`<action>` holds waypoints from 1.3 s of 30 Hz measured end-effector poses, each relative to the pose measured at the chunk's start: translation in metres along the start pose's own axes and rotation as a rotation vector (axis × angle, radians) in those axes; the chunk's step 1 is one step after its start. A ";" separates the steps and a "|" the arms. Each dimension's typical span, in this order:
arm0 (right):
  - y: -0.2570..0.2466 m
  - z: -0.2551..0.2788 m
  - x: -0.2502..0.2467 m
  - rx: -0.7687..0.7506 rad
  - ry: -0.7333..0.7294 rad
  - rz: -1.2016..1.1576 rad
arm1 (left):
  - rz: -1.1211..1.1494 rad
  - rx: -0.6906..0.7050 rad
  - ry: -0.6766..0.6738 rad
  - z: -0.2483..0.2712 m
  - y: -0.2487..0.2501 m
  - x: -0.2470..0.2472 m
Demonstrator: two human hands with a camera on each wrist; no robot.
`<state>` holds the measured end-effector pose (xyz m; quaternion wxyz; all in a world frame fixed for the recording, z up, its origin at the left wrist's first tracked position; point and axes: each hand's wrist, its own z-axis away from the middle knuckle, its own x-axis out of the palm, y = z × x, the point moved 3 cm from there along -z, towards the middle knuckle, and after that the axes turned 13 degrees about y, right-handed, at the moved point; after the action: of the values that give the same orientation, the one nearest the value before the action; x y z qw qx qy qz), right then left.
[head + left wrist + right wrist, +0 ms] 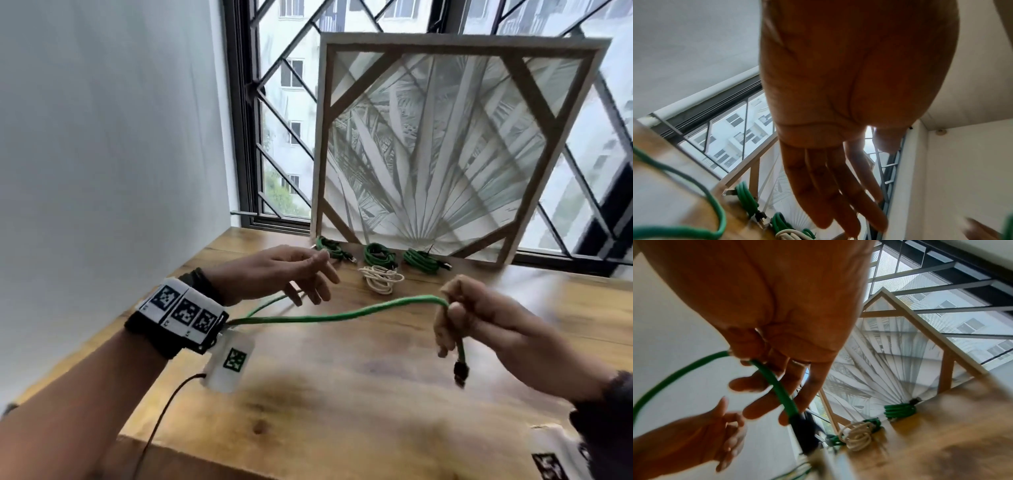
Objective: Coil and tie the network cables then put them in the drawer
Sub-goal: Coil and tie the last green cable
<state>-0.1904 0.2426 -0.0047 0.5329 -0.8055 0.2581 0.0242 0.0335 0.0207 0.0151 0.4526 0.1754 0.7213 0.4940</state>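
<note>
Filling the lower half of the head view, the table (pixel 342 394) runs up to the window (pixel 274 137) at upper centre, and a framed panel (pixel 455 144) leans against the glass. At the panel's foot, mid-frame, lie three green coils (pixel 378 255) and one white coil (pixel 381 279), close together; whether they are tied cannot be told. No drawer shows in any view.

Left of centre, the left hand (pixel 291 274) hangs above the table with fingers straight and spread, gripping nothing; the left wrist view confirms a bare palm. Right of centre, the right hand (pixel 479 325) curls its fingers and thumb round the cable (pixel 342 313), a loose green one that arcs across mid-frame from that hand toward the left wrist, off the table. Its far end passes under the left arm and is lost there. Smallest, the plug (pixel 460 371) dangles just below the right hand.

Judging from this, the step in hand is starting the coil on this cable. To do it well, the right hand should keep its pinch near the plug as an anchor, while the left takes the slack and lays even loops into the right palm, letting the cable roll with its own twist so no kinks form. The wrist-band lead (pixel 164 404) at lower left could snag the slack, so loops are best kept forward of it.
</note>
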 end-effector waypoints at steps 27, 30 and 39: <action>0.053 -0.084 0.017 0.305 -0.024 0.147 | -0.684 0.669 1.061 -0.015 0.015 -0.069; 0.053 -0.079 0.026 0.319 -0.131 0.132 | -0.675 0.680 1.122 -0.022 0.005 -0.066; 0.046 -0.064 0.042 0.430 -0.315 -0.237 | -0.626 0.633 1.115 -0.032 -0.017 -0.061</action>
<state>-0.1890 0.1571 -0.0290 0.7240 -0.6850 0.0754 0.0312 0.0423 -0.0471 0.0329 0.0641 -0.1958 0.9707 0.1239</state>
